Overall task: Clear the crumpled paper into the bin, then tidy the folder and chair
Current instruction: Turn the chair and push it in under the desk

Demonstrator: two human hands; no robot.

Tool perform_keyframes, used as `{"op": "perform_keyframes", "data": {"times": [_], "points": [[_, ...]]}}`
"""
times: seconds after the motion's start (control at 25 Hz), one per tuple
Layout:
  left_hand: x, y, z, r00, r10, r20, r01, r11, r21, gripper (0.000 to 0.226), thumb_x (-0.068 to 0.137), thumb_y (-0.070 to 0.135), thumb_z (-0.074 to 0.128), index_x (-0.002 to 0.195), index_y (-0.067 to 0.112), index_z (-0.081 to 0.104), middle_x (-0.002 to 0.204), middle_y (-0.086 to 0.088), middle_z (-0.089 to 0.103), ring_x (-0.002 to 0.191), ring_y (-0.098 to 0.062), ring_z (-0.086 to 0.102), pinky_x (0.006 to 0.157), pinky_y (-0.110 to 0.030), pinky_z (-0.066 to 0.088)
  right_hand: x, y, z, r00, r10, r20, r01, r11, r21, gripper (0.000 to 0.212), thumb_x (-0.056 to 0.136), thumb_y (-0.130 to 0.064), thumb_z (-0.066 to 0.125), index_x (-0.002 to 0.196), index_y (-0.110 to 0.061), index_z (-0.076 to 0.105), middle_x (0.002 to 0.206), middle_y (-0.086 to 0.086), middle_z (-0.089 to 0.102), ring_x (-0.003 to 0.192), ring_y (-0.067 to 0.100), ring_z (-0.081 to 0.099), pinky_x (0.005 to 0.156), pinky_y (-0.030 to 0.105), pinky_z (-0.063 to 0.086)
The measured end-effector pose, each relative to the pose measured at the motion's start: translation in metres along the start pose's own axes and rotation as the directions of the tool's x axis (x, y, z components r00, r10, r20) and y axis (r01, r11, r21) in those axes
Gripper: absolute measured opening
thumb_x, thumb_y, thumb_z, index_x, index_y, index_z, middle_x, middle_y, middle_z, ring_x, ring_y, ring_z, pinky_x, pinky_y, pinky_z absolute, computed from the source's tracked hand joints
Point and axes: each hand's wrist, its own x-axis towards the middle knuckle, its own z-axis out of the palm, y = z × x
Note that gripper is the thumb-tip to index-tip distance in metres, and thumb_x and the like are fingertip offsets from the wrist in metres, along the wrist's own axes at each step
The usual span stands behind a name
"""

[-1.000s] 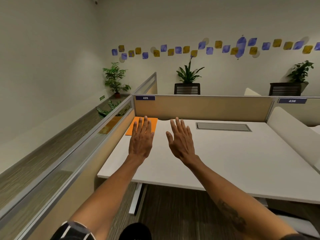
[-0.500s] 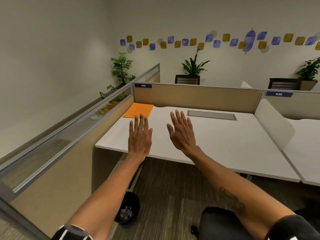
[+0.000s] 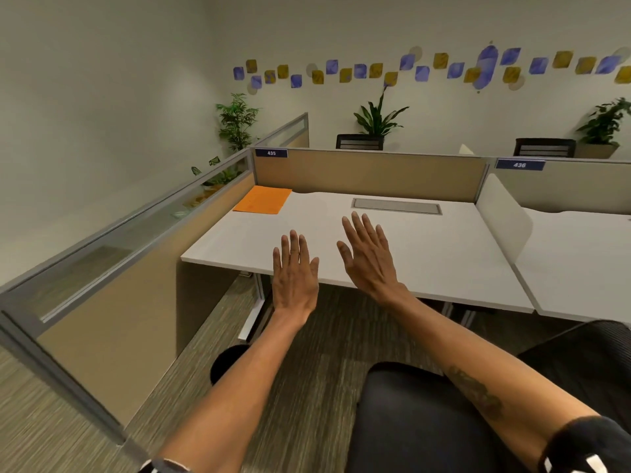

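Observation:
An orange folder (image 3: pixel 263 199) lies flat in the far left corner of the white desk (image 3: pixel 426 254). My left hand (image 3: pixel 295 274) and my right hand (image 3: pixel 368 257) are held out over the desk's front edge, palms down, fingers spread, holding nothing. A black chair (image 3: pixel 423 418) sits below my right forearm, its seat at the bottom and its mesh back at the right edge. The black bin (image 3: pixel 227 361) stands on the floor under the desk's left side, mostly hidden behind my left forearm. No crumpled paper shows on the desk.
Tan partition panels (image 3: pixel 368 174) with glass tops wall the desk at the back and left. A white divider (image 3: pixel 502 216) separates it from the neighbouring desk at right. A grey cable hatch (image 3: pixel 396 206) sits in the desktop. Potted plants (image 3: pixel 377 117) stand behind. Striped carpet covers the floor.
The view has drawn back from the desk: my hands, once over the folder and desktop, now hover at its front edge. The bin and the chair have come into view.

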Motion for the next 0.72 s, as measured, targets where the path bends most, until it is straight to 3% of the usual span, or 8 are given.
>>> {"op": "perform_keyframes", "data": {"times": [0.32,0.56,0.72], "points": [[-0.146,0.127,0.010,0.993,-0.087,0.082,0.096,0.989,-0.116,0.060,0.106,0.040,0.014,0.155,0.008,0.001,0.164,-0.010,-0.008,0.152,-0.024,-0.012,0.124,-0.042,-0.007,-0.157,0.071,-0.076,0.990,-0.029,0.141,0.028,1.000,0.010,0.059,0.107,-0.044,0.026,0.160,-0.022,0.010,0.167,0.002,0.000,0.154,0.019,-0.007,0.126,0.044,-0.003],[-0.229,0.238,0.027,0.987,-0.051,0.155,0.077,0.983,-0.167,0.073,0.095,0.049,-0.010,0.155,0.009,0.005,0.164,-0.010,-0.001,0.152,-0.024,-0.008,0.125,-0.043,-0.003,-0.249,0.160,-0.137,0.979,0.037,0.200,-0.031,0.999,-0.035,0.060,0.106,-0.044,0.029,0.160,-0.023,0.012,0.167,0.003,0.001,0.154,0.019,-0.004,0.126,0.043,-0.002],[-0.260,0.310,0.040,0.981,-0.014,0.193,0.049,0.982,-0.181,0.075,0.094,0.049,-0.011,0.155,0.009,0.005,0.164,-0.009,-0.003,0.151,-0.023,-0.010,0.124,-0.040,-0.007,-0.282,0.218,-0.164,0.975,0.074,0.210,-0.065,0.997,-0.048,0.060,0.106,-0.045,0.031,0.159,-0.022,0.015,0.167,0.004,0.007,0.155,0.021,0.000,0.125,0.042,0.001]]}}
